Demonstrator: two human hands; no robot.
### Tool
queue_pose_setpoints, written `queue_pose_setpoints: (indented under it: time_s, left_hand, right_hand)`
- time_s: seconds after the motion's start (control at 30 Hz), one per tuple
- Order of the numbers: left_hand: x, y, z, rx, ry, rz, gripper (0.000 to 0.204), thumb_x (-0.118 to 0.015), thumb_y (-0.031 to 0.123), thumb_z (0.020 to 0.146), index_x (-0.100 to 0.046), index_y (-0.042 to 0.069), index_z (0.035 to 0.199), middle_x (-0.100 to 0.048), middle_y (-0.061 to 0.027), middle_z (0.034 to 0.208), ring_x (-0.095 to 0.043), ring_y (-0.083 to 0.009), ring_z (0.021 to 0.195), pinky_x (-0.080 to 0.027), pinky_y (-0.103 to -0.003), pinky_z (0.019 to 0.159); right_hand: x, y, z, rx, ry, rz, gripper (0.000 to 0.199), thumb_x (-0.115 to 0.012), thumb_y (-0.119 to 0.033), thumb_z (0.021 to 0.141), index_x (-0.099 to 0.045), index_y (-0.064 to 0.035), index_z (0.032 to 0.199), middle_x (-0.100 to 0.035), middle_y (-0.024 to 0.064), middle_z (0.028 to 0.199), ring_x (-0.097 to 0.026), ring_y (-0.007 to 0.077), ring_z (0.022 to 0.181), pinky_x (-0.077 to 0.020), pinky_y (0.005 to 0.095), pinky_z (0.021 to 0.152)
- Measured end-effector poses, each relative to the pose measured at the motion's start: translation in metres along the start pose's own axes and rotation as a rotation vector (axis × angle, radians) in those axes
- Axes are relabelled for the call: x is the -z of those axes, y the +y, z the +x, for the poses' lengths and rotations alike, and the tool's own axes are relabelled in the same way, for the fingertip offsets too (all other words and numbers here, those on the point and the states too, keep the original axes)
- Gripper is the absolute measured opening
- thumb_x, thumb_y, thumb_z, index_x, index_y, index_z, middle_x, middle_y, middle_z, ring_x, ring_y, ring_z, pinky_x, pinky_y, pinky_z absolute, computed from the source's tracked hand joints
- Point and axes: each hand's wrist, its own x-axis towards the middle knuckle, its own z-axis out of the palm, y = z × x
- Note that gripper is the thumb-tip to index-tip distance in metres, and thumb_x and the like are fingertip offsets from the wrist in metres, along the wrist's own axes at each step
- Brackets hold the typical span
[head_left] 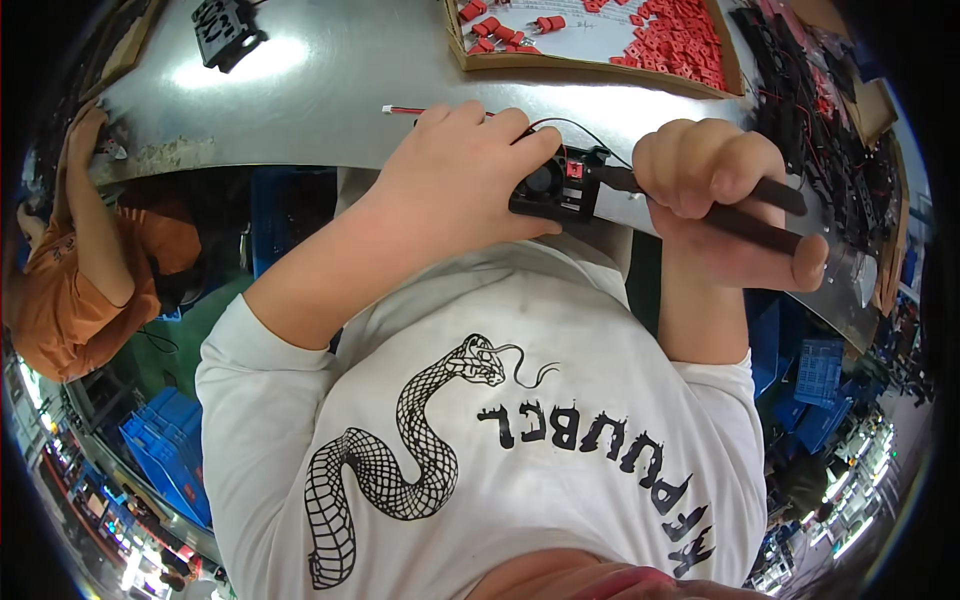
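A shallow cardboard tray (600, 62) at the far edge of the metal table (330, 90) contains small red connectors (685, 40). A dark pile, apparently black fans with wires (810, 110), lies to the right. A black device (225, 32) rests far left. A co-worker in an orange shirt (60, 290) is at left. Blue crates (170, 450) stand below.

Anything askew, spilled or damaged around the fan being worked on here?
Nothing stands out. The left hand steadies the small black fan at the table edge while the right hand applies a dark-handled tool; the red connectors sit inside their cardboard tray.
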Motion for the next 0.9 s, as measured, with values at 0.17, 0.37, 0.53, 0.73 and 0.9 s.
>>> queue_pose_setpoints:
  time_s: [0.17,0.37,0.53,0.73,0.9]
  left_hand:
    - [0.003,0.001,0.005,-0.011,-0.039,-0.013,0.063,-0.083,0.050,0.074,-0.063,0.015,0.121,-0.065,-0.0061,0.104,-0.063,-0.0293,0.096,-0.049,-0.043,0.086]
    - [0.001,0.003,-0.004,0.000,0.029,0.001,0.063,-0.083,0.049,0.074,-0.062,0.014,0.122,-0.064,-0.0059,0.101,-0.063,-0.0284,0.096,-0.050,-0.043,0.086]
    - [-0.005,0.000,0.000,0.013,0.038,-0.026,0.062,-0.083,0.048,0.074,-0.062,0.015,0.122,-0.064,-0.0060,0.100,-0.063,-0.0286,0.093,-0.049,-0.043,0.085]
    - [0.001,0.006,-0.001,-0.009,0.095,-0.004,0.061,-0.083,0.047,0.074,-0.063,0.014,0.121,-0.063,-0.0059,0.099,-0.063,-0.0287,0.090,-0.049,-0.042,0.083]
    - [-0.002,0.009,-0.002,-0.003,0.053,0.000,0.067,-0.086,0.040,0.070,-0.060,0.013,0.126,-0.062,-0.0053,0.104,-0.061,-0.0301,0.093,-0.048,-0.043,0.083]
  right_hand:
    - [0.005,0.012,0.004,-0.121,-0.106,-0.128,0.079,-0.054,-0.072,0.084,-0.061,0.0052,0.099,-0.061,0.0153,0.083,-0.055,0.0236,0.073,-0.0444,0.0351,0.068]
    - [-0.015,-0.009,0.032,0.034,-0.319,-0.135,0.073,-0.058,-0.076,0.083,-0.060,-0.0036,0.091,-0.058,0.0073,0.077,-0.047,0.0195,0.060,-0.0383,0.0349,0.057]
    - [0.010,0.003,0.031,-0.142,-0.243,-0.180,0.072,-0.063,-0.072,0.080,-0.062,-0.0008,0.092,-0.062,0.0099,0.082,-0.050,0.0200,0.060,-0.0416,0.0334,0.056]
    - [-0.002,0.002,0.008,-0.323,-0.041,-0.112,0.077,-0.075,-0.061,0.076,-0.063,0.0065,0.111,-0.064,0.0152,0.087,-0.056,0.0210,0.071,-0.0455,0.0336,0.066]
    - [-0.007,0.003,0.005,-0.190,-0.150,-0.215,0.055,-0.072,-0.051,0.082,-0.063,-0.0005,0.102,-0.062,0.0118,0.081,-0.056,0.0230,0.067,-0.0475,0.0348,0.067]
